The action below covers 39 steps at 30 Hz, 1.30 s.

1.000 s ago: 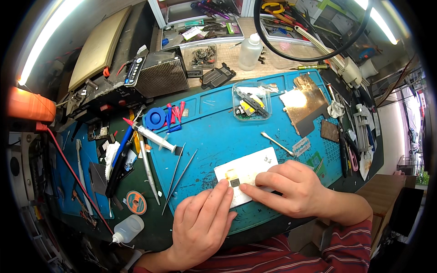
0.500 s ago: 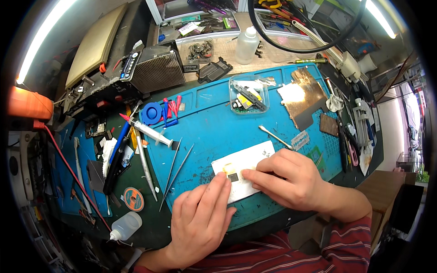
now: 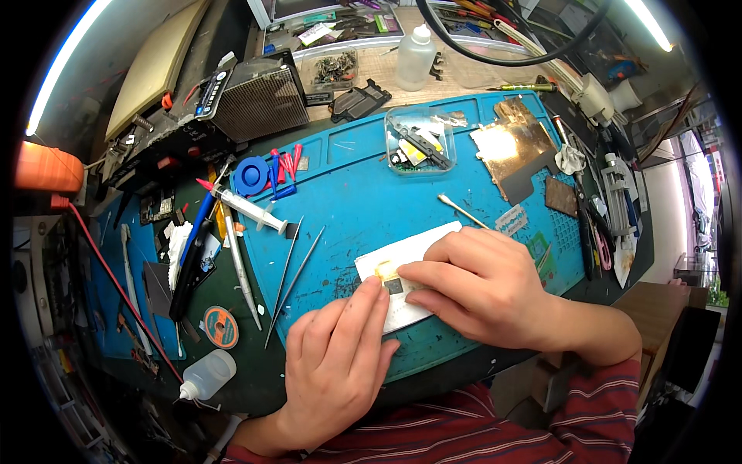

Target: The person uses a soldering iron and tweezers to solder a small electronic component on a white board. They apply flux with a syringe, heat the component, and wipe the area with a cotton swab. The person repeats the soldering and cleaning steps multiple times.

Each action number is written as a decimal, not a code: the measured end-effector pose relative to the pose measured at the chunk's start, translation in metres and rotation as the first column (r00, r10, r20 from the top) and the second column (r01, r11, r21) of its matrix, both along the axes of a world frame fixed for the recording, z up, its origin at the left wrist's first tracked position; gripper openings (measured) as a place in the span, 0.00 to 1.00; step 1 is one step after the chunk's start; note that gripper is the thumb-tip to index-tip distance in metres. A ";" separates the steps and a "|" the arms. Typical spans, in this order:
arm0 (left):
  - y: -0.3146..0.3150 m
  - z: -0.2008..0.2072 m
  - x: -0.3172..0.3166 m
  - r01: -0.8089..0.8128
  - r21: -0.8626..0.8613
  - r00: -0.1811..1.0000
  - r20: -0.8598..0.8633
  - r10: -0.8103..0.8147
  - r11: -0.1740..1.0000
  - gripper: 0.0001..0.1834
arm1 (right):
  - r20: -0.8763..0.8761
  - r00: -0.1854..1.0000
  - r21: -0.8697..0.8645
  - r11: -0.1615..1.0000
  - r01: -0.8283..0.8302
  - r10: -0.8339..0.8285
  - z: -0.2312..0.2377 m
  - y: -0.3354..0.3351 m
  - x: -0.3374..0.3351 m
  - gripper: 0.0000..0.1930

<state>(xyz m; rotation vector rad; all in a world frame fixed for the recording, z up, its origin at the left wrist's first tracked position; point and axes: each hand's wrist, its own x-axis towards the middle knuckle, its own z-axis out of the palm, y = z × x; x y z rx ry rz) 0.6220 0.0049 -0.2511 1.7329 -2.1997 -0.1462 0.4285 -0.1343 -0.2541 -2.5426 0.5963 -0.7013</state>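
A small dark square chip (image 3: 394, 286) lies on a folded white paper pad (image 3: 413, 246), with a yellowish stain just above it. My left hand (image 3: 336, 359) rests on the near left side of the pad, its fingers stretched out together and their tips at the chip's left edge. From the right, my right hand (image 3: 483, 286) reaches over the pad with fingers curled in a pinch close to the chip's upper right. Whatever is between those fingertips is hidden. Left of the pad lie two pointed tweezers (image 3: 297, 286).
Around the blue mat (image 3: 340, 201) are a syringe (image 3: 253, 211), a cotton swab (image 3: 462, 210), a razor blade (image 3: 511, 220) and a clear box of parts (image 3: 420, 141). A copper sheet (image 3: 510, 147) lies at the far right. A solder wick spool (image 3: 221, 327) and a squeeze bottle (image 3: 209, 375) sit left.
My right hand's fingertips have shifted slightly up and left, toward the chip's upper edge. My left hand keeps its place on the pad. The whole view has shifted a little.
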 end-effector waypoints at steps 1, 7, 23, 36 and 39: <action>0.000 0.001 0.000 -0.004 0.000 1.000 0.003 0.004 1.000 0.30 | 0.006 1.000 0.005 1.000 0.001 -0.001 -0.001 0.000 0.001 0.11; -0.001 -0.002 -0.002 -0.008 -0.005 0.996 -0.094 0.007 1.000 0.33 | -0.014 0.999 0.017 0.999 0.029 -0.028 -0.002 0.003 0.001 0.09; 0.016 -0.007 0.008 0.027 -0.265 0.962 -0.256 -0.097 0.964 0.13 | -0.041 0.997 -0.018 0.998 0.064 -0.065 0.030 0.022 -0.036 0.04; 0.011 -0.012 0.002 -0.091 -0.568 0.928 -0.346 -0.137 0.818 0.17 | 0.149 0.658 -0.233 0.621 0.749 -0.738 0.042 -0.008 -0.148 0.07; 0.016 -0.007 0.003 -0.010 -0.553 0.924 -0.323 -0.204 0.833 0.14 | 0.000 0.506 -0.153 0.500 0.853 -0.863 0.054 -0.008 -0.165 0.07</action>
